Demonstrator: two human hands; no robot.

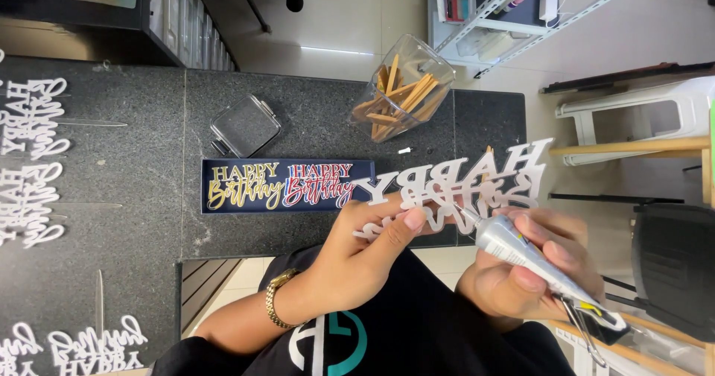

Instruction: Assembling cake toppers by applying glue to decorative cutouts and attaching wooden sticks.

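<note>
My left hand pinches a white cut-out lettering topper, held back side up over the edge of a dark stone counter. A gold watch sits on that wrist. My right hand grips a silver glue tube with its nozzle touching the lower part of the topper. A binder clip is clamped on the tube's tail end.
A dark tray holds a gold and a red lettering topper. A clear jar of wooden sticks lies tilted behind it, beside a clear lid. Several white toppers lie at left. Stools and a shelf stand at right.
</note>
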